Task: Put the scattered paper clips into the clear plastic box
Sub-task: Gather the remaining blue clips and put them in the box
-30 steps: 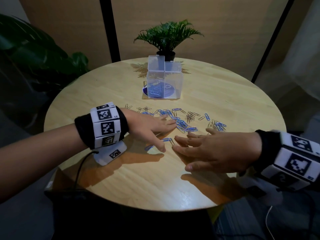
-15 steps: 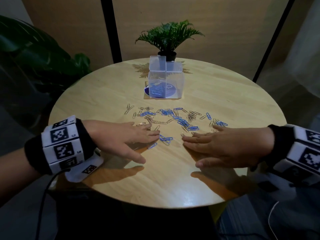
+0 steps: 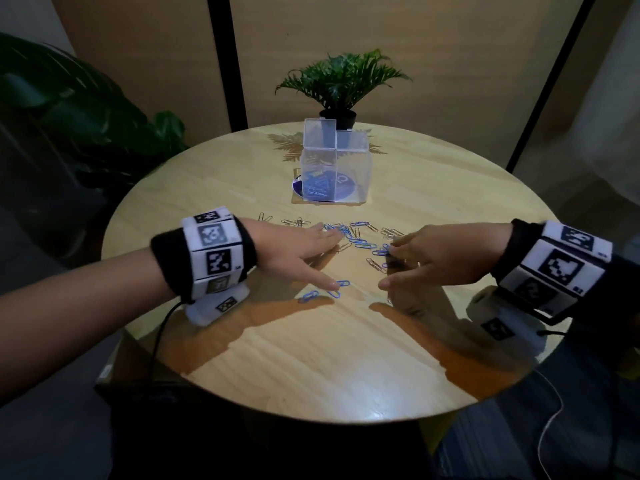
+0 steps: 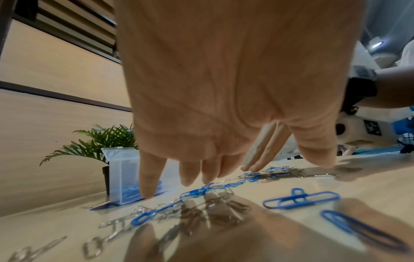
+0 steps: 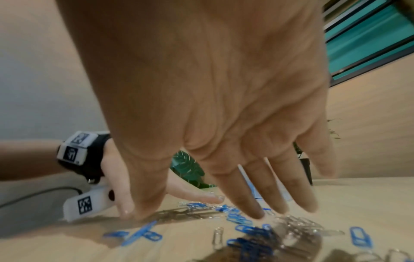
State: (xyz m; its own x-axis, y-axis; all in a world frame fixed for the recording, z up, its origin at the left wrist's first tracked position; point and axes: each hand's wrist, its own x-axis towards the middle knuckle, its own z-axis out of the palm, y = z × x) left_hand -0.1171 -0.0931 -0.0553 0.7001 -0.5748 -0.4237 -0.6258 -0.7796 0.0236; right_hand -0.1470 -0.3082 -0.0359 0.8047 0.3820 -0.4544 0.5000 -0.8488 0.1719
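Observation:
Blue and silver paper clips (image 3: 360, 241) (image 4: 197, 192) (image 5: 244, 221) lie scattered in a band across the middle of the round wooden table (image 3: 311, 358). My left hand (image 3: 298, 252) (image 4: 224, 106) lies flat, palm down, at the band's left end, its thumb beside three blue clips (image 3: 332, 291). My right hand (image 3: 436, 258) (image 5: 224, 124) is spread palm down over the right end, fingertips at the clips. Neither hand holds anything. The clear plastic box (image 3: 334, 168) (image 4: 122, 175) stands behind the clips with its lid up and some blue clips inside.
A small potted plant (image 3: 341, 84) stands at the table's far edge behind the box. A large leafy plant (image 3: 69, 109) is off the table to the left. The table's near half is bare wood. Cables hang from both wrist units.
Both hands slid forward from the near side of the clips into the band. The left hand now covers its left end, the right hand its right end.

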